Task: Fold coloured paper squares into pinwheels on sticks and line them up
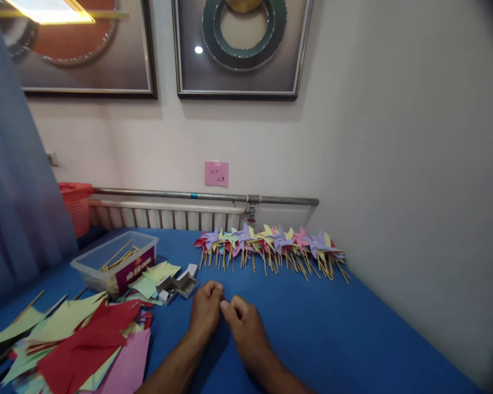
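Note:
My left hand (206, 309) rests on the blue table (312, 328), curled into a loose fist. Beside it lies my right hand (246, 331), also closed, its thumb side close to the left hand; whether they touch is hard to tell. Nothing shows in either hand. Just left of my left hand are small open boxes (186, 285) with tiny metal pieces in one. Behind my hands, a long row of paper pinwheels (279, 239) on wooden sticks lies along the far edge. Coloured paper sheets (82, 347) in red, yellow, green and pink are piled at the left.
A clear plastic tub (115, 260) at the left holds wooden sticks (121, 258). Smaller paper pieces (160, 273) lie beside it. Farther back stand a red basket (77, 210) and a radiator (168, 216) under a metal pipe (168, 193). A blue curtain (20, 164) hangs left.

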`<act>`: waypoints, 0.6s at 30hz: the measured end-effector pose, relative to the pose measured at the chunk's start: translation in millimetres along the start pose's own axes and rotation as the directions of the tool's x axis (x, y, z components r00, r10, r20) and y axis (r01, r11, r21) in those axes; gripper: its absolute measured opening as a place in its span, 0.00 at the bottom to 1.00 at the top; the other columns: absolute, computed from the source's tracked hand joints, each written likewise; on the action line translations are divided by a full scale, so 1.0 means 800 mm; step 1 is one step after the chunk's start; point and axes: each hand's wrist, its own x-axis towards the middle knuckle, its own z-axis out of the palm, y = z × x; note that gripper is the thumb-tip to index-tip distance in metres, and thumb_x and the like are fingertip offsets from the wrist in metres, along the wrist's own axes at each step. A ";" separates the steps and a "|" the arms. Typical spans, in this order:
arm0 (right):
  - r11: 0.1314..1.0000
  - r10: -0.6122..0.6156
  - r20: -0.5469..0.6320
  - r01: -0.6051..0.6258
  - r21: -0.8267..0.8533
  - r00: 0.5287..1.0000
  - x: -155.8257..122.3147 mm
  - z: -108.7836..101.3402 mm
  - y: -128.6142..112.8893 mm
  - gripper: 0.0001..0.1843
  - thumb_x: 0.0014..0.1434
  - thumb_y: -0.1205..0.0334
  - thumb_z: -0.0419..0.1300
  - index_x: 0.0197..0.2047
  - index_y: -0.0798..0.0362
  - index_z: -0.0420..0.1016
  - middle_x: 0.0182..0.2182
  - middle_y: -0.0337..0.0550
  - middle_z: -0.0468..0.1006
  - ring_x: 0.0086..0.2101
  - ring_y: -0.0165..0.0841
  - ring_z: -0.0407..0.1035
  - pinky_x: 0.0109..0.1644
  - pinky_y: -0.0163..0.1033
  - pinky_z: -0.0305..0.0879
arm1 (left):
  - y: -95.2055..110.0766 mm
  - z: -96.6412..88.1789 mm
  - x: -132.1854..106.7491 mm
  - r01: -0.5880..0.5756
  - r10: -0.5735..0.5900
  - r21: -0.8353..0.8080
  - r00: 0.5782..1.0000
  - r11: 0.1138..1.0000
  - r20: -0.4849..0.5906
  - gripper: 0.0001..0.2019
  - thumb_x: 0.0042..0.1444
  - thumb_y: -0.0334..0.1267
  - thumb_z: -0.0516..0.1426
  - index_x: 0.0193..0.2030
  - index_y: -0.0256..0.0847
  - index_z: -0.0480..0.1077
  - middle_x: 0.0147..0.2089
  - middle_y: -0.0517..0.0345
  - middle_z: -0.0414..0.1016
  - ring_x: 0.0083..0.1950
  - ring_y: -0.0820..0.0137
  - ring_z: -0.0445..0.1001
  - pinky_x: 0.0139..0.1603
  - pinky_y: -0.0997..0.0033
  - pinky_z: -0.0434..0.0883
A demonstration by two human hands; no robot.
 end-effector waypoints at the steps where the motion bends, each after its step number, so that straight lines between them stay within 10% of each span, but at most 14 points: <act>1: 1.000 -0.003 -0.002 0.003 0.015 1.000 0.000 -0.001 0.001 0.20 0.63 0.49 0.54 0.23 0.48 0.55 0.19 0.30 0.58 0.23 0.29 0.54 0.28 0.35 0.51 | 0.000 0.001 0.000 -0.003 0.003 0.013 1.000 1.000 -0.011 0.13 0.55 0.46 0.53 0.25 0.40 0.68 0.24 0.61 0.70 0.29 0.68 0.68 0.34 0.71 0.63; 5: 0.991 -0.096 -0.034 0.099 0.085 0.995 -0.004 0.000 0.006 0.06 0.60 0.58 0.58 0.41 0.48 0.71 0.35 0.39 0.77 0.37 0.35 0.71 0.43 0.39 0.68 | 0.003 0.000 0.001 0.006 -0.002 0.066 0.998 0.998 -0.067 0.09 0.55 0.41 0.55 0.28 0.40 0.70 0.26 0.61 0.72 0.32 0.69 0.70 0.36 0.71 0.65; 6: 0.985 -0.130 -0.043 0.134 0.110 0.991 -0.005 0.001 0.010 0.16 0.57 0.62 0.58 0.49 0.47 0.71 0.46 0.44 0.78 0.48 0.38 0.72 0.52 0.43 0.68 | 0.005 0.000 0.001 0.020 -0.013 0.082 0.997 0.996 -0.080 0.08 0.55 0.40 0.55 0.29 0.40 0.70 0.27 0.61 0.72 0.32 0.69 0.71 0.36 0.71 0.65; 9: 0.970 -0.160 -0.037 0.164 0.182 0.987 -0.003 0.004 0.022 0.34 0.55 0.65 0.58 0.65 0.43 0.62 0.66 0.47 0.65 0.66 0.42 0.58 0.67 0.52 0.59 | 0.013 -0.003 0.002 0.044 -0.032 0.111 0.994 0.993 -0.103 0.06 0.55 0.39 0.57 0.31 0.39 0.71 0.27 0.61 0.73 0.30 0.70 0.70 0.35 0.71 0.64; 18: 0.970 -0.080 0.030 0.071 0.233 0.996 0.001 0.011 0.040 0.51 0.59 0.37 0.58 0.76 0.48 0.40 0.74 0.56 0.49 0.72 0.51 0.45 0.72 0.64 0.46 | 0.017 -0.008 0.005 0.069 -0.055 0.090 0.988 0.994 -0.145 0.06 0.56 0.39 0.59 0.34 0.39 0.71 0.28 0.60 0.73 0.31 0.70 0.71 0.37 0.70 0.66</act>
